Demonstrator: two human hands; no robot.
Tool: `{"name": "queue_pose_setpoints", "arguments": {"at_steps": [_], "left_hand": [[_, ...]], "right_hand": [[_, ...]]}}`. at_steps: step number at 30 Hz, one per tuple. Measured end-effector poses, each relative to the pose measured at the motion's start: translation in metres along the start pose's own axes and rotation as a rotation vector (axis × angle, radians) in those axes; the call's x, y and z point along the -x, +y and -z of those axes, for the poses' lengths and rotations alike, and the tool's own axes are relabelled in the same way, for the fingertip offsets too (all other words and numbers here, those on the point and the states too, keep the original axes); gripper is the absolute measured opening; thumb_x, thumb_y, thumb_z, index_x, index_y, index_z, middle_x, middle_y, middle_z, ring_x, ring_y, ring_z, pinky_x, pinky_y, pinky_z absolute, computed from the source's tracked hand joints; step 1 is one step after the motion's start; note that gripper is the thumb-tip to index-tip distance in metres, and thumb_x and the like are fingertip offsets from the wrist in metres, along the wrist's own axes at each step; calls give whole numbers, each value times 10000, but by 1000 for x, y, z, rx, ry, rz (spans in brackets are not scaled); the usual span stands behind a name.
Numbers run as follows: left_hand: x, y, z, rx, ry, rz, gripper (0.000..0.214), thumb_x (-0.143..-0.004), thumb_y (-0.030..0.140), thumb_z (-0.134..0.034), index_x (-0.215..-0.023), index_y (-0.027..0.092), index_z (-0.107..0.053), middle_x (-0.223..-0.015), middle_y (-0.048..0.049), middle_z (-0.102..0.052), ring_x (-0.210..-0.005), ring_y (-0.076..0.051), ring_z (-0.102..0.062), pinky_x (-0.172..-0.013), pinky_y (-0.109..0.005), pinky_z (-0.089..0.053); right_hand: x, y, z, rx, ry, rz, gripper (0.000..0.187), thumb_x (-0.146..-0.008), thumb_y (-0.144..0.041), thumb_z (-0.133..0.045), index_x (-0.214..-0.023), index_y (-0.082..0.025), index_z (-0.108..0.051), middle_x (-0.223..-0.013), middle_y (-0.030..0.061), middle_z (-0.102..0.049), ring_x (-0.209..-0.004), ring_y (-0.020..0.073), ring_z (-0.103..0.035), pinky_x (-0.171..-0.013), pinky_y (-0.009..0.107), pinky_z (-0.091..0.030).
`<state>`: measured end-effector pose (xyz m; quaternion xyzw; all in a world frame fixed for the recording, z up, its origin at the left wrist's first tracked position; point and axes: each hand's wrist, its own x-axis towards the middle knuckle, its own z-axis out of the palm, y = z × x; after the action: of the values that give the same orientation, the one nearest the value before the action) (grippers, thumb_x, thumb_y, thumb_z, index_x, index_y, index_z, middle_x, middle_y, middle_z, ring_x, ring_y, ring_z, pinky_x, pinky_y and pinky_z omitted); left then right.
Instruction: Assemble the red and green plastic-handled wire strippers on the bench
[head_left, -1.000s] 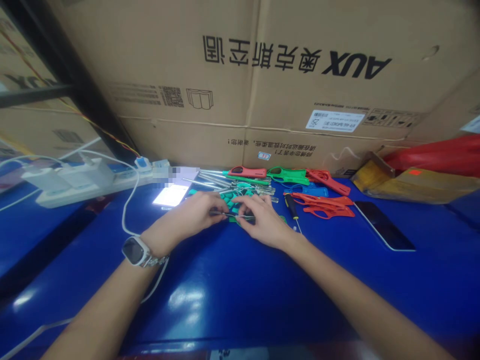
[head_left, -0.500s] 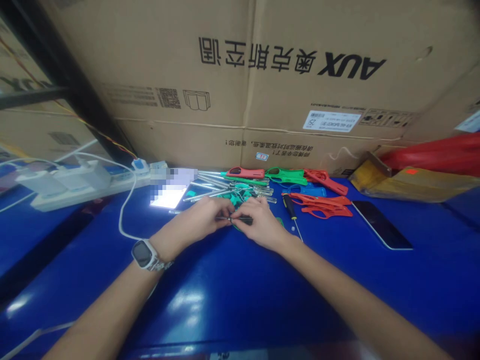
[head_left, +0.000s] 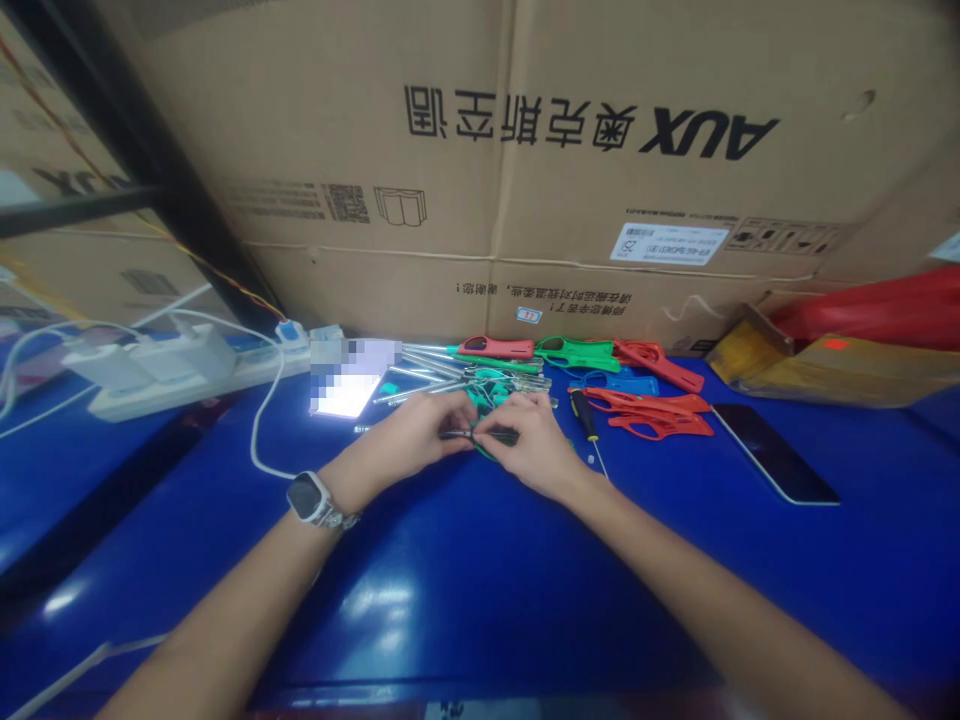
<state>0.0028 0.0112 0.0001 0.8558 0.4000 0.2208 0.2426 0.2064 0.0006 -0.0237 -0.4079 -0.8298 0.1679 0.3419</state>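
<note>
Close together above the blue table, my left hand [head_left: 427,430] and my right hand [head_left: 538,440] are both closed in a pinch. Between their fingertips runs a thin metal rod [head_left: 455,434], partly hidden by the fingers. Its dark end lies under my right hand's fingers. Just beyond the hands is a pile of teal plastic parts [head_left: 491,385] and thin metal tubes [head_left: 433,362]. A piece of green plastic shows below the right fingers, mostly covered. A black and yellow screwdriver [head_left: 583,415] lies right of my right hand.
Behind the pile lie a red plastic casing [head_left: 502,348] and green casings [head_left: 577,354]; orange ones [head_left: 660,425] lie to the right. Two phones, one lit [head_left: 349,385], one dark [head_left: 776,455], flank the hands. A power strip [head_left: 127,398] sits left. Cardboard boxes [head_left: 570,200] stand behind.
The whole view has shifted slightly, so everything sits a little further right. Both hands keep their pinch on the rod, with only small finger movement.
</note>
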Motion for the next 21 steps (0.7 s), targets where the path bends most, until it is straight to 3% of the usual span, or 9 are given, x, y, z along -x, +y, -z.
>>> {"name": "queue_pose_setpoints", "arguments": {"at_steps": [3,7,15,21], "left_hand": [[3,-1,8,-115,-9,-2,268,-762,225,-772,-1006,202,-664,-974,-36,-690,-881,-208,-636,-774,-317,-481],[6,-2,16,-148,-47,17,189,-833,218,-696,-1021,205,-688,-978,-44,-687,-861,-204,-628,-764,-312,-473],[2,-4,8,-118,-79,-40,151,-917,175,-581,-997,182,-709,-989,-62,-718,-930,-201,-647,-865,-322,-471],[2,-3,9,-48,-83,-17,149,-907,197,-599,-960,176,-736,-912,-51,-750,-814,-178,-661,-763,-286,-488]], "right_hand": [[-2,-1,2,-8,0,-56,84,-835,-177,-713,-779,-239,-717,-791,-18,-745,-839,190,-616,-904,399,-304],[-2,0,4,17,-28,-79,78,-843,-182,-712,-789,-237,-720,-811,-6,-741,-875,201,-610,-902,404,-308],[0,3,2,-2,-75,-71,92,-853,-132,-682,-823,-213,-713,-986,28,-701,-977,199,-626,-906,394,-366],[-1,4,2,-112,-109,-27,111,-866,-113,-650,-814,-202,-691,-889,21,-714,-893,179,-647,-869,355,-447]]}}
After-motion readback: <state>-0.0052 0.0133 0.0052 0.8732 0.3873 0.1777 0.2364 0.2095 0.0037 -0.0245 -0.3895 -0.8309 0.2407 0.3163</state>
